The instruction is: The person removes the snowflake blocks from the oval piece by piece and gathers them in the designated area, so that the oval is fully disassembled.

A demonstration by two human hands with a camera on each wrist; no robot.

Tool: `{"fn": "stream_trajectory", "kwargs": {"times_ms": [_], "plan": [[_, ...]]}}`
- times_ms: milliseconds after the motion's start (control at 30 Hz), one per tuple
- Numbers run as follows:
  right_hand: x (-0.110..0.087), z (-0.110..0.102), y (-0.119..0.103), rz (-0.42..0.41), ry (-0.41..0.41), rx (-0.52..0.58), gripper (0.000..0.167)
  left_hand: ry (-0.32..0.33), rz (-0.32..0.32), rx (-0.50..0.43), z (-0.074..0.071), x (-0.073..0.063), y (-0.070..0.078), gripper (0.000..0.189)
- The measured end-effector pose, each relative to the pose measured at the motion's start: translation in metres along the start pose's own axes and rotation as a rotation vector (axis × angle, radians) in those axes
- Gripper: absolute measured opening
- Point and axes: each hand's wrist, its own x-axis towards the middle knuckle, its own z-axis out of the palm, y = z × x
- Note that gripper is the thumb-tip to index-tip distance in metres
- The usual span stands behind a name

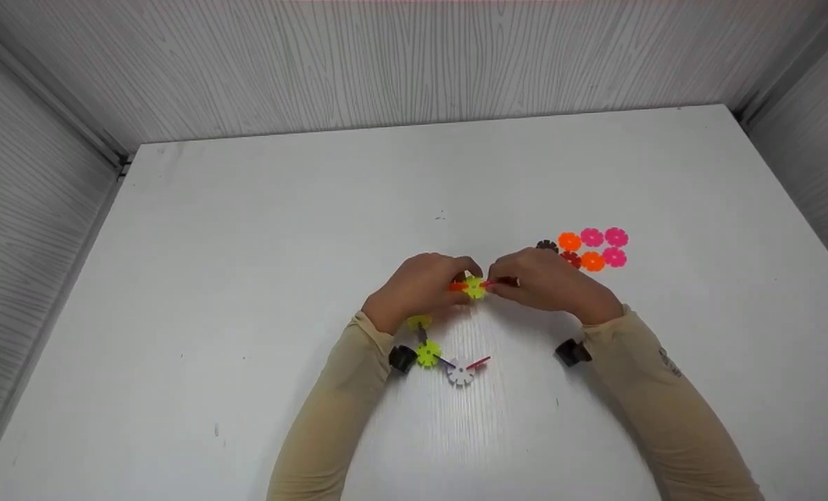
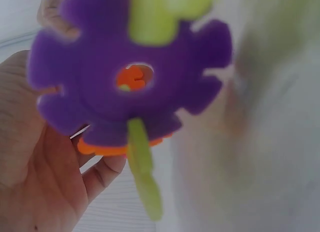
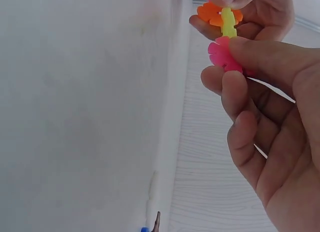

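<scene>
My left hand (image 1: 424, 285) holds a chain of slotted plastic discs, its fingers by an orange disc (image 1: 458, 286) and a yellow disc (image 1: 474, 287). From the right, my right hand (image 1: 539, 278) pinches a pink disc (image 3: 222, 54) between thumb and fingertips, right at the yellow disc's edge. A large purple disc (image 2: 105, 91) with yellow discs (image 2: 142, 167) in its slots fills much of the left wrist view, hiding part of the left hand. More linked discs, ending in a white disc (image 1: 460, 374) and a pink one (image 1: 480, 362), trail below the left wrist.
Loose discs lie in two rows beyond the right hand: a black disc (image 1: 547, 245), a red disc (image 1: 570, 259), orange discs (image 1: 593, 261) and pink discs (image 1: 616, 236). The white table (image 1: 247, 243) meets wood-grain panels (image 1: 414, 62) at the back and sides.
</scene>
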Motion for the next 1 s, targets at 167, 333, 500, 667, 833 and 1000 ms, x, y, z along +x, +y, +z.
{"fn": "stream_trajectory", "kwargs": {"times_ms": [167,333,500,667,833,1000], "plan": [[-0.0010,-0.0012,0.0007,0.001,-0.036,0.031,0.010,-0.018,0.013,-0.021,0.0004,0.0008,-0.0012,0.041],[-0.0024,-0.0034,0.0022,0.004,-0.030,0.039,0.016,-0.020,0.028,-0.034,-0.0005,0.0012,-0.0003,0.040],[-0.0020,-0.0028,0.0015,-0.001,0.046,-0.006,0.018,-0.003,-0.001,-0.039,-0.0039,0.0002,0.0002,0.040],[-0.0006,-0.0009,-0.0017,-0.023,0.084,-0.045,0.015,0.014,-0.015,-0.032,-0.0048,-0.0007,-0.0009,0.043],[0.0002,-0.0008,-0.0061,-0.044,0.064,-0.038,0.007,0.020,0.025,-0.016,-0.0033,-0.0009,-0.0011,0.042],[0.0009,-0.0014,-0.0070,-0.055,0.049,-0.012,0.009,0.013,0.052,-0.018,-0.0039,-0.0021,0.0008,0.042]]}}
